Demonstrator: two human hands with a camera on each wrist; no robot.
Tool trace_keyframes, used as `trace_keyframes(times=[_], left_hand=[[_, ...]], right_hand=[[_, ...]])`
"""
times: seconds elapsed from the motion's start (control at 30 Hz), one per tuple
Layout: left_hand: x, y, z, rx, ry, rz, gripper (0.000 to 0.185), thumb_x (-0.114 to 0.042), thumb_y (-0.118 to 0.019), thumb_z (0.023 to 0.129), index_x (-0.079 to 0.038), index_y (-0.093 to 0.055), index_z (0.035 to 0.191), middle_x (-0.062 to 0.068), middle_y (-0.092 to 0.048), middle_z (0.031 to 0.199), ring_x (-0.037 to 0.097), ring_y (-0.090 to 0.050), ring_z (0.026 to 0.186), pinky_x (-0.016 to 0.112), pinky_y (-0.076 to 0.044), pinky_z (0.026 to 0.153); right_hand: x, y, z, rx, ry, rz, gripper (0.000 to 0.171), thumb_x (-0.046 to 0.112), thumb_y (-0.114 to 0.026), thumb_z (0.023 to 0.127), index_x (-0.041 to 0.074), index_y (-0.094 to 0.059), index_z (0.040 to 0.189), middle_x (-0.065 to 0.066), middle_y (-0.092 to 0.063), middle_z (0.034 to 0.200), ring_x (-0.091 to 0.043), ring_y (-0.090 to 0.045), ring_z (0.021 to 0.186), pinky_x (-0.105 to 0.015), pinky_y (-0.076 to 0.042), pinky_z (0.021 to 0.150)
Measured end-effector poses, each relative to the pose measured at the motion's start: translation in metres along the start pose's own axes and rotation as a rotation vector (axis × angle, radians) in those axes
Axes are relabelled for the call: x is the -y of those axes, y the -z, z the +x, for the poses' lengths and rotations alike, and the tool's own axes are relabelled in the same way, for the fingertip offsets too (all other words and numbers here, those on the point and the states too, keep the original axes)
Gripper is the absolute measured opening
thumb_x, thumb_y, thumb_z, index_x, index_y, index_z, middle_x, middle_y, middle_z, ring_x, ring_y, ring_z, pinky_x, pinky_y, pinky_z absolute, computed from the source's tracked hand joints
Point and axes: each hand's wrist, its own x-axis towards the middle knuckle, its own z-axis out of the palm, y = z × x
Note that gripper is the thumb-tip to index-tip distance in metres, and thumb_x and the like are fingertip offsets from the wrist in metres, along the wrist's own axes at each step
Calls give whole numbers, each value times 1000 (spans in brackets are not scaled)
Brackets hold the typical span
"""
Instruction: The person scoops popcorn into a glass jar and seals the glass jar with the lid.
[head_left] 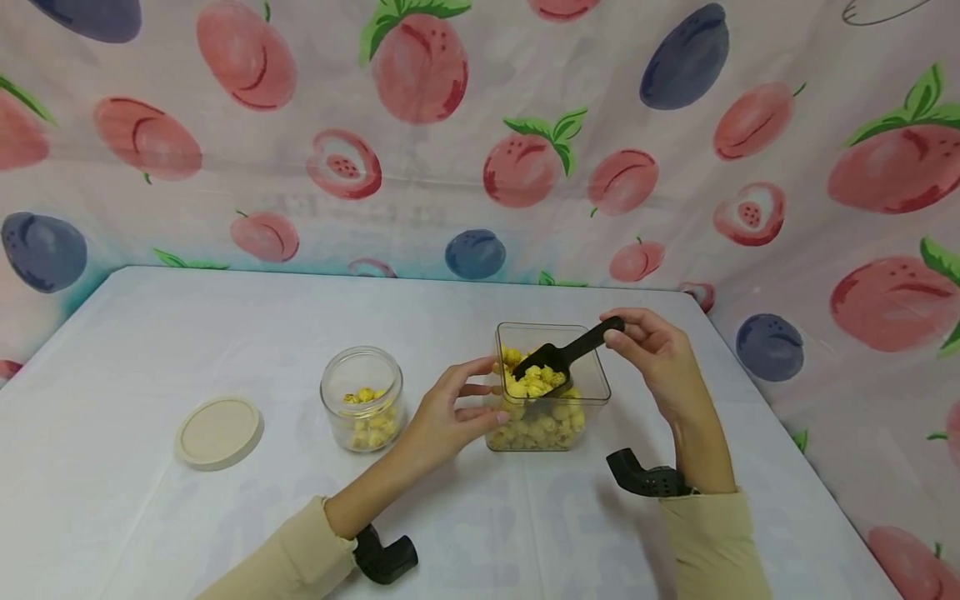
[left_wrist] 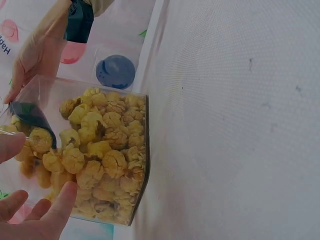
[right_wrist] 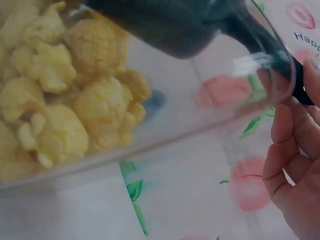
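A black scoop [head_left: 551, 358] dips into a clear square container [head_left: 592, 387], its bowl among yellow popcorn [head_left: 540, 429]. My right hand [head_left: 660, 358] pinches the scoop's handle end above the container's right rim. On the container's left side my left hand [head_left: 457, 408] rests with fingers spread, the fingertips at its wall and front rim. In the left wrist view, the popcorn [left_wrist: 110, 145] fills much of the container, and the scoop [left_wrist: 32, 117] shows through the wall. The right wrist view shows the scoop [right_wrist: 165, 25] above popcorn pieces [right_wrist: 60, 90] behind the clear wall.
Left of the container stands an open round glass jar [head_left: 362, 375] with some popcorn inside. Farther left, a round cream lid [head_left: 219, 433] lies flat on the white table [head_left: 442, 312]. A fruit-patterned cloth [head_left: 427, 183] hangs behind the table and along its right side.
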Motion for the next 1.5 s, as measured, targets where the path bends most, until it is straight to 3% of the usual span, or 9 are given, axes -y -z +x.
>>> trace_keyframes(times=[0.3, 0.57, 0.8, 1.1, 1.3, 1.5], left_hand=[[0, 0, 0, 7, -2, 7, 65, -11, -68, 84, -13, -37, 141, 10, -38, 140, 30, -51, 118, 25, -51, 90], [-1, 1, -1, 4, 1, 9, 65, -10, -69, 84, -13, -37, 141, 10, -39, 139, 29, -52, 117, 27, -51, 91], [-2, 1, -1, 3, 10, 12, 65, -10, -68, 84, -13, -37, 141, 10, -38, 140, 29, -51, 118, 28, -51, 91], [-1, 0, 0, 8, 12, 9, 64, -10, -68, 84, -13, -38, 141, 10, -37, 141, 30, -51, 118, 27, -51, 90], [-2, 1, -1, 12, 15, 6, 64, -10, -67, 85, -13, -37, 141, 10, -37, 141, 30, -51, 119, 27, -51, 90], [-3, 1, -1, 15, 4, 2, 63, -9, -67, 85, -11, -37, 141, 12, -37, 141, 32, -50, 119, 25, -51, 89]], right_hand=[[-1, -7, 0, -7, -34, -5, 18, 3, -60, 89, 14, -64, 102, 12, -68, 82, -2, -58, 78, -15, -49, 83], [-2, 4, 0, 64, -156, -81, 16, 12, -65, 87, 14, -62, 102, 15, -68, 88, 0, -61, 85, -13, -49, 82], [-12, 10, 2, 31, -154, 22, 15, 5, -60, 89, 17, -63, 98, 14, -69, 81, -2, -58, 77, -16, -45, 82], [-15, 14, 1, -60, -129, 153, 18, 1, -57, 90, 17, -64, 96, 12, -68, 77, -5, -58, 77, -33, -26, 92], [-13, 9, 1, -81, -97, 154, 20, -1, -58, 89, 17, -64, 96, 12, -69, 79, -4, -59, 78, -29, -33, 89], [-15, -1, 3, -41, -131, 58, 17, 4, -60, 89, 18, -62, 98, 15, -68, 81, -2, -57, 79, -19, -42, 84]])
